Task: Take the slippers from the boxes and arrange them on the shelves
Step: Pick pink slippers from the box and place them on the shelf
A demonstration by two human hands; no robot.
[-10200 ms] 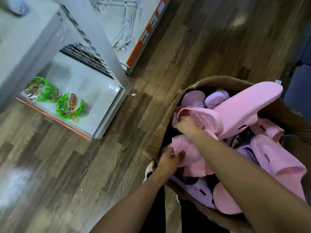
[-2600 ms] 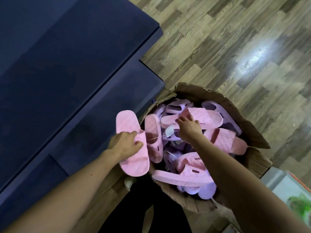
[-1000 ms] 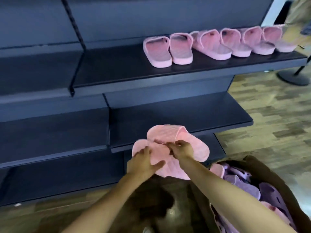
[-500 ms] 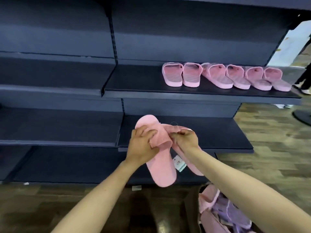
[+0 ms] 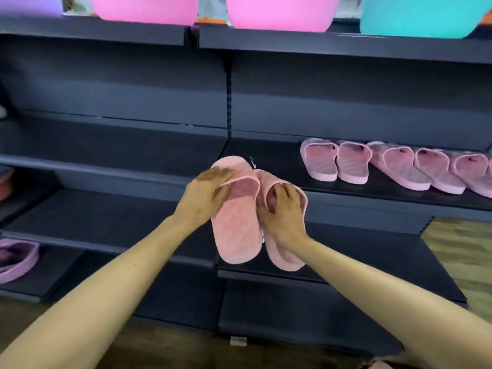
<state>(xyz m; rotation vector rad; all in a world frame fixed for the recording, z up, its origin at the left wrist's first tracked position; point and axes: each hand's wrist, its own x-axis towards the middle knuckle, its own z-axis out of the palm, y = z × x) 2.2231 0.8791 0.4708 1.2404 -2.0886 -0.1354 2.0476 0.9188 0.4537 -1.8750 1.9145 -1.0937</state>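
Note:
I hold a pair of pink slippers side by side in front of dark blue shelving. My left hand (image 5: 206, 193) grips the strap of the left slipper (image 5: 237, 230). My right hand (image 5: 282, 211) grips the strap of the right slipper (image 5: 283, 255). Their toes point at the middle shelf (image 5: 266, 155); their heels hang down. A row of several pink slippers (image 5: 386, 163) stands on that shelf to the right. The box is out of view.
Pink tubs (image 5: 282, 12) and a teal tub (image 5: 423, 14) sit on the top shelf. A purple slipper (image 5: 16, 259) lies on a lower shelf at far left. Lower shelves (image 5: 346, 251) jut out below my hands. Wood floor (image 5: 460, 251) shows at right.
I have raised the pair of slippers and brought them side by side, toes toward the middle shelf. My view has tilted up; the box has dropped out of sight.

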